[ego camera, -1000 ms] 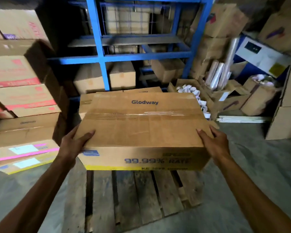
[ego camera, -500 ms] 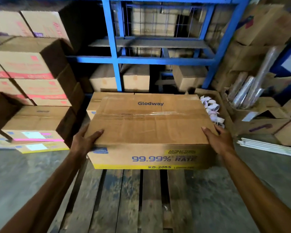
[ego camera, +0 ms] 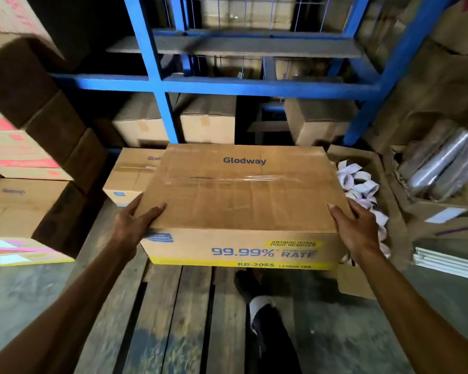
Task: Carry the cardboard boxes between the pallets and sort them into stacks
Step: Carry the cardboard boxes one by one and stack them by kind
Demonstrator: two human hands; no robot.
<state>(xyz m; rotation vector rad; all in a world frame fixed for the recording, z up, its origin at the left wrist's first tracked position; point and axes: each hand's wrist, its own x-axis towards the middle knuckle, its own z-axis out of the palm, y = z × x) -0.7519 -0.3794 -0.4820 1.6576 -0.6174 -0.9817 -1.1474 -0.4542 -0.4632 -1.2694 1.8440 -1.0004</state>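
Over the pallet, closer now to the rack: Glodway box clamped between left hand and right hand, nearing second box at ten o'clock, probably for stacking.

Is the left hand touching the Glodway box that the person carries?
Touching. The head view shows the left hand pressed flat on the near left corner of the carried box.

Dim, shadowy; motion-blurred, wide-angle-warped edges
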